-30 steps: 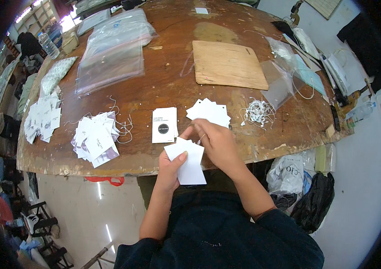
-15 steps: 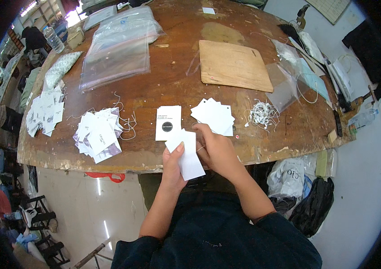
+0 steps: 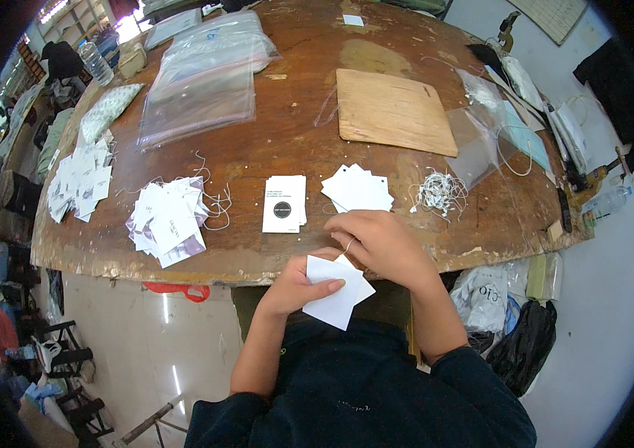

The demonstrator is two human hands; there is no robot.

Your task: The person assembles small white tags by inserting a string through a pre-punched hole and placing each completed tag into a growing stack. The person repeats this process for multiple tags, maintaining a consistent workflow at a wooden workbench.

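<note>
My left hand (image 3: 292, 288) is closed on white paper tags (image 3: 330, 305), its thumb pressed flat across the front one; another tag fans out behind. Close beside it, my right hand (image 3: 393, 248) has its fingers bent together, pinching a thin white string (image 3: 347, 246) at the tags' upper edge. Whether the string runs through a hole is hidden by the fingers. Just beyond my hands lie a neat stack of printed cards (image 3: 284, 196) with a black round mark and a fanned pile of blank white tags (image 3: 359, 191). A tangle of white strings (image 3: 440, 191) is to the right.
Strung tags (image 3: 171, 222) lie left, with more loose tags (image 3: 80, 183) farther left beside a filled plastic pouch (image 3: 110, 110). Clear plastic bags (image 3: 199, 101) and a thin wooden board (image 3: 394, 112) occupy the wooden table (image 3: 287, 142). Bags (image 3: 479, 299) stand below its right edge.
Both hands have come closer to my body, off the table's near edge. The tags have turned and now fan apart, and the right fingers have closed in over their upper edge.
</note>
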